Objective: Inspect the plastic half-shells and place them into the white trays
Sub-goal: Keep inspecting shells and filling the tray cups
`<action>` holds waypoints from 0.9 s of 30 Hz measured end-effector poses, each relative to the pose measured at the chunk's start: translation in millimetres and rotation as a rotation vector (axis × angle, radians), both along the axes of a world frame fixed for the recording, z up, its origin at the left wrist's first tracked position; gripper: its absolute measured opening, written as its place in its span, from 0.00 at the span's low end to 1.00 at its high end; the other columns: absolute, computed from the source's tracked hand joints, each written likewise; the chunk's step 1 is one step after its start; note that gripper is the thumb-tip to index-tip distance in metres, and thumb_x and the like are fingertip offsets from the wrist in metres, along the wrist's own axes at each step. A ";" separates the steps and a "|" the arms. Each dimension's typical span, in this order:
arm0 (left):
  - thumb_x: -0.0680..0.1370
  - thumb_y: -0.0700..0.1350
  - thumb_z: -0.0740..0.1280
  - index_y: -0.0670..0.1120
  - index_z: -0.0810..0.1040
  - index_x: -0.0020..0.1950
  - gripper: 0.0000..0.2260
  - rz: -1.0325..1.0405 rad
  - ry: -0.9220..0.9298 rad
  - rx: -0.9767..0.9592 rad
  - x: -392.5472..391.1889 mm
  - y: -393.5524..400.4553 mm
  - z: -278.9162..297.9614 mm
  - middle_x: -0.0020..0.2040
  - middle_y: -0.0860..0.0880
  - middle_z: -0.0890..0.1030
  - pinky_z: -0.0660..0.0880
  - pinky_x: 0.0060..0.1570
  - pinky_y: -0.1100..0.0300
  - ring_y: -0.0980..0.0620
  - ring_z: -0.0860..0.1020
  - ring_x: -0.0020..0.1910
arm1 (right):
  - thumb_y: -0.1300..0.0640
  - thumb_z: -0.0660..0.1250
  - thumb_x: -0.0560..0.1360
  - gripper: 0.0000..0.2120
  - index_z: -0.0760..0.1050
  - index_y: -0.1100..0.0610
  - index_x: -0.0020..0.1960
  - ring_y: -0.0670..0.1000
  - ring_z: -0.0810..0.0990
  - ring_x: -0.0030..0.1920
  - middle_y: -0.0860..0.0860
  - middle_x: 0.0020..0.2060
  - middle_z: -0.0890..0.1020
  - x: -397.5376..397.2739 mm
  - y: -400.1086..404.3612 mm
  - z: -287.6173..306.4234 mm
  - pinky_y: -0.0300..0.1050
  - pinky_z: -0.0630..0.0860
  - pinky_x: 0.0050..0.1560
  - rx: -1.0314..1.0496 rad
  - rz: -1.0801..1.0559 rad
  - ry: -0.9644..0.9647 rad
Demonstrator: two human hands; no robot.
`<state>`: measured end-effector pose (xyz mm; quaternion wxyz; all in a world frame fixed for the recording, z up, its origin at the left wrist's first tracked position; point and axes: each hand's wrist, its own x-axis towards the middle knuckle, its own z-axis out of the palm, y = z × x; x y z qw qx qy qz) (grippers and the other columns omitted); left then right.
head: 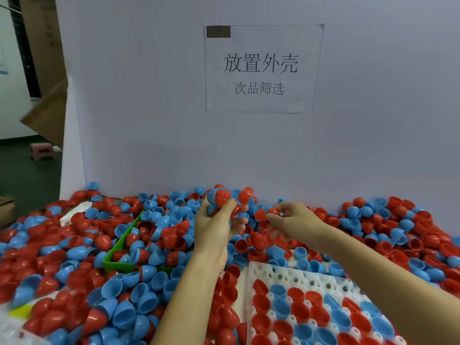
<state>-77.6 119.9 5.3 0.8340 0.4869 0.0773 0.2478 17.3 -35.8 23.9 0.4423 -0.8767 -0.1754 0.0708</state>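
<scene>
Above the far side of the table (74, 210), the left hand (215, 226) grips several half-shells (219, 197); the right hand (286, 220) pinches a red shell (260, 214), probably nested. She should separate them and check the rims before filling the white tray (263, 270) at the near edge.

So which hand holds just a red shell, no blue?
The right hand: it pinches a single red shell. The left hand grips a cluster with both blue and red shells.
</scene>
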 end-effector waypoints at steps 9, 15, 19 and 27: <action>0.78 0.42 0.70 0.43 0.79 0.52 0.05 -0.101 0.055 -0.028 -0.8 -17.6 5.3 0.43 0.40 0.86 0.81 0.36 0.59 0.49 0.82 0.34 | 0.61 0.60 0.80 0.15 0.73 0.49 0.64 0.47 0.86 0.41 0.47 0.46 0.85 -10.4 -0.7 32.2 0.46 0.84 0.46 -0.089 0.097 -0.194; 0.78 0.42 0.71 0.46 0.81 0.48 0.01 -0.193 0.029 -0.090 -5.7 -50.2 19.3 0.45 0.41 0.86 0.79 0.35 0.60 0.50 0.84 0.36 | 0.58 0.67 0.78 0.03 0.76 0.51 0.50 0.47 0.82 0.31 0.51 0.35 0.85 -59.0 -29.3 44.8 0.47 0.82 0.38 0.143 0.008 -0.191; 0.77 0.44 0.72 0.43 0.81 0.49 0.05 -0.250 0.027 -0.130 -12.8 -68.3 29.3 0.46 0.41 0.86 0.80 0.37 0.59 0.49 0.85 0.39 | 0.56 0.72 0.75 0.06 0.76 0.49 0.48 0.46 0.82 0.34 0.48 0.35 0.83 -84.9 -55.6 45.8 0.41 0.81 0.38 0.192 -0.029 -0.385; 0.77 0.46 0.72 0.47 0.83 0.43 0.04 -0.332 0.050 0.012 -27.5 -116.8 31.4 0.43 0.44 0.86 0.79 0.34 0.60 0.51 0.85 0.39 | 0.60 0.73 0.73 0.11 0.82 0.49 0.53 0.44 0.80 0.42 0.41 0.40 0.81 -98.3 -90.5 32.4 0.35 0.77 0.41 0.183 -0.029 -0.669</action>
